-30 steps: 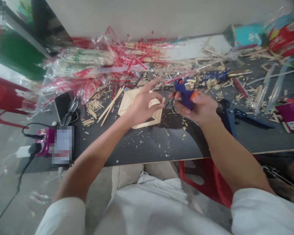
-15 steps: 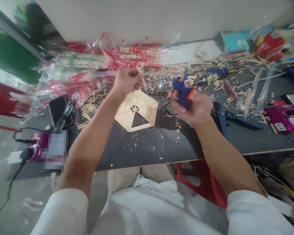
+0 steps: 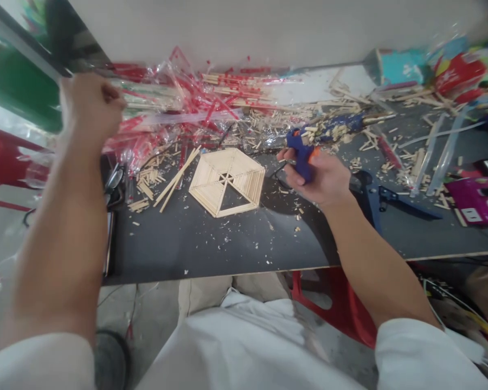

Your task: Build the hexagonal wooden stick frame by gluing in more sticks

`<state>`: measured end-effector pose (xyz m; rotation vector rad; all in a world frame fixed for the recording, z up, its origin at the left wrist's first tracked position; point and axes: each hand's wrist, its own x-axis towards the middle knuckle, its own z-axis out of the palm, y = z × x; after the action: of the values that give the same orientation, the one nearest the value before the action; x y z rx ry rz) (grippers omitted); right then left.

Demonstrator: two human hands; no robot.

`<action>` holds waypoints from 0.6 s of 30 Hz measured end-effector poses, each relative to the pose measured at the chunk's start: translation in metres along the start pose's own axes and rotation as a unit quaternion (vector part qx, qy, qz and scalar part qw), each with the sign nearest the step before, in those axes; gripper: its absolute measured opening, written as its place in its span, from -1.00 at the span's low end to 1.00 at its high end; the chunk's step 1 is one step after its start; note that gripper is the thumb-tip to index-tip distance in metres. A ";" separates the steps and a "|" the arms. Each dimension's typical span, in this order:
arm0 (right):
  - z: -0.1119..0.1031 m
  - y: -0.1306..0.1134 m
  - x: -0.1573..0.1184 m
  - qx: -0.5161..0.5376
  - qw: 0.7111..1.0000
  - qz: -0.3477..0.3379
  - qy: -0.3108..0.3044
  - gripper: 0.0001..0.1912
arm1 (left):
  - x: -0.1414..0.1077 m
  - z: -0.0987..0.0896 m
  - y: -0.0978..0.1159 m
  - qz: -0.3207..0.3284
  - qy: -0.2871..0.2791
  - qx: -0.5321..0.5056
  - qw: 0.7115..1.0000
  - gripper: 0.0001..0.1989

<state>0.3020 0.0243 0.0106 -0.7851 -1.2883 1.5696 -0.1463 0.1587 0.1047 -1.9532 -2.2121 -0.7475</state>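
Note:
My right hand (image 3: 323, 176) is wrapped round the handle of a blue glue gun (image 3: 303, 157) with an orange trigger; wood bits cling to its barrel, and its nozzle points right. Up at the left, above the plastic wrappers, my left hand (image 3: 91, 105) is blurred, its fingers curled together; what they hold, if anything, is hidden. Between my arms a flat hexagon of wooden sticks (image 3: 209, 184) lies on the dark table (image 3: 154, 249), with one wedge open at the front. A pair of wooden chopsticks (image 3: 177, 179) rests to its left, slightly crossed.
Red and clear plastic wrappers (image 3: 191, 92) and cut stick pieces (image 3: 260, 122) cover the back of the table. Blue-handled cutters (image 3: 374, 200) lie right of my wrist, near clear glue sticks (image 3: 431, 154) and a purple power strip (image 3: 474, 200). Glasses (image 3: 116, 176) sit beside my left forearm.
My left hand has swung far left from above the hexagon, with the forearm now over the table's left end. The chopsticks now show on the table. My right hand keeps the glue gun in nearly the same place.

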 end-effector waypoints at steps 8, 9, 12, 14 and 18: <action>0.007 0.003 0.000 0.043 0.998 0.008 0.039 -0.64 | -0.015 -0.021 -0.055 -0.013 -0.031 -0.032 0.999 -0.66; 0.008 0.003 0.001 0.041 0.998 0.008 0.041 -0.64 | -0.019 -0.022 -0.055 -0.013 -0.033 -0.055 0.998 -0.62; 0.007 0.004 0.001 0.042 0.999 0.002 0.032 -0.64 | -0.030 -0.033 -0.045 -0.005 -0.038 -0.050 0.998 -0.76; 0.006 0.005 0.001 0.043 0.999 0.000 0.025 -0.64 | -0.035 -0.046 -0.034 0.019 -0.036 -0.001 0.999 -0.94; 0.005 0.007 0.001 0.046 0.998 0.006 0.030 -0.63 | -0.040 -0.068 -0.007 0.043 0.019 -0.034 0.998 -0.70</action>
<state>0.2958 0.0233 0.0053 -0.7767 -1.1622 1.5924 -0.1627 0.0940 0.1466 -2.0342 -2.0928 -0.8502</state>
